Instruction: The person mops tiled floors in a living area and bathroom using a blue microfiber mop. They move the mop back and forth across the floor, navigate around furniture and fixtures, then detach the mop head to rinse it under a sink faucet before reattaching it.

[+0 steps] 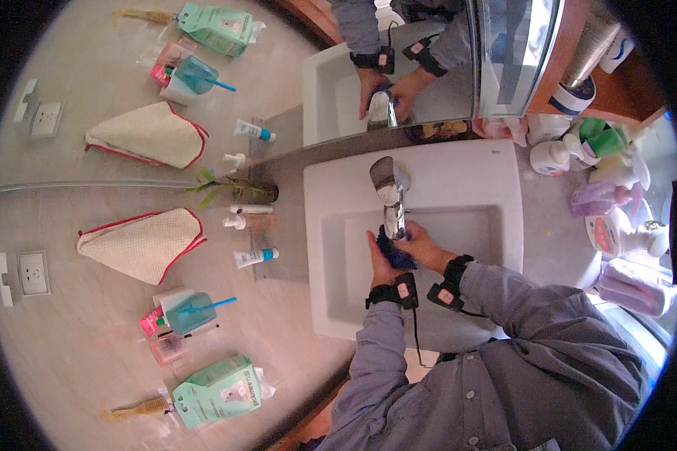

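Over the basin of a white ceramic washbasin (322,282), my left hand (382,268) holds a dark blue piece of what looks like cloth (399,258) from the left side. My right hand (423,246) grips the same bundle from the right, its fingers partly hidden by the tap. A chrome tap (394,194) reaches out from the back rim, its spout right above both hands. Whether water is running cannot be told. Both wrists wear black straps with small boxes and cables.
A wall mirror (338,84) behind the basin repeats the hands and tap. Pump bottles (605,234) crowd the right counter. At left are a waffle-weave cloth (146,245), a blue cup (189,313), a green pouch (220,392), a tube (256,257) and a plant (254,190).
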A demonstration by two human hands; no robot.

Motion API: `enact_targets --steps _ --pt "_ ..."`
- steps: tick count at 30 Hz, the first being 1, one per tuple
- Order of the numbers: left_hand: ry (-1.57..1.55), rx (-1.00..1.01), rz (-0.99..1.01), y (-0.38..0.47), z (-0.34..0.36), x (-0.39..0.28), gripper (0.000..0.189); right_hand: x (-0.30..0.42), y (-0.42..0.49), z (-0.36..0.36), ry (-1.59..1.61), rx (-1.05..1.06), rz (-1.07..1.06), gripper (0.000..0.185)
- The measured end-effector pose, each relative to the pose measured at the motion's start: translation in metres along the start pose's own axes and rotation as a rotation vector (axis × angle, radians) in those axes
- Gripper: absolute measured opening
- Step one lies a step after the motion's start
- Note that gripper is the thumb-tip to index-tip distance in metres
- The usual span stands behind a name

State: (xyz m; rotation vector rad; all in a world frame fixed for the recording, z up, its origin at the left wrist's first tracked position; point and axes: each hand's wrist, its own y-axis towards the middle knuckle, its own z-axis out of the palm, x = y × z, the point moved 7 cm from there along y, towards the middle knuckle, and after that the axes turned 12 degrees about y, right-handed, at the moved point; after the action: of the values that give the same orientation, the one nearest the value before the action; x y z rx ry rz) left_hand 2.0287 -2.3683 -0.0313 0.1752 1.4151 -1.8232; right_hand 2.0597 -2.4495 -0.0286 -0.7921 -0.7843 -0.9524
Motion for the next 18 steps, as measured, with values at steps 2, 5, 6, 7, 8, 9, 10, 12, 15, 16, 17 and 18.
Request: enact_targets --steps 2,5,6,7,8,9,10,12,15,16,17,18 --pt "0.057 0.007 0.099 0.002 0.007 0.005 0.067 -0.001 -0.005 -0.009 0.208 -0.137 -0.032 0.046" --pt "0.016 0.017 0.204 -0.002 0.017 0.007 0.059 0.005 -0.014 -0.023 -0.046 -0.344 -0.149 0.05" --pt "-0.036 0.055 0.207 -0.004 0.022 0.008 0.059 0.013 -0.017 -0.02 -0.109 -0.318 -0.266 0.05" --pt "-0.093 0.141 0.28 -0.008 0.029 0.003 0.06 0.016 -0.02 -0.02 -0.154 -0.321 -0.304 0.05" --pt "-0.136 0.109 0.264 -0.009 0.028 0.004 0.054 0.019 -0.023 -0.021 -0.194 -0.338 -0.311 0.051" --pt "-0.092 0.047 0.258 -0.011 0.026 0.005 0.051 0.02 -0.024 -0.021 -0.134 -0.321 -0.291 0.048" --pt "-0.05 0.032 0.313 -0.014 0.026 0.002 0.049 0.02 -0.026 -0.021 -0.069 -0.317 -0.241 0.045" --pt "0.056 -0.014 0.393 -0.017 0.025 -0.004 0.042 0.021 -0.029 -0.019 0.074 -0.294 -0.126 0.038" --pt "0.233 -0.093 0.425 -0.02 0.021 -0.006 0.033 0.03 -0.034 -0.015 0.111 -0.249 -0.039 0.031" --pt "0.286 -0.106 0.42 -0.02 0.019 -0.008 0.032 0.039 -0.034 -0.014 0.003 -0.245 -0.075 0.03" --pt "0.337 -0.108 0.419 -0.02 0.02 -0.008 0.03 0.047 -0.035 -0.015 -0.095 -0.243 -0.126 0.03" --pt "0.412 -0.146 0.431 -0.021 0.02 -0.009 0.029 0.046 -0.034 -0.015 -0.143 -0.224 -0.044 0.031"
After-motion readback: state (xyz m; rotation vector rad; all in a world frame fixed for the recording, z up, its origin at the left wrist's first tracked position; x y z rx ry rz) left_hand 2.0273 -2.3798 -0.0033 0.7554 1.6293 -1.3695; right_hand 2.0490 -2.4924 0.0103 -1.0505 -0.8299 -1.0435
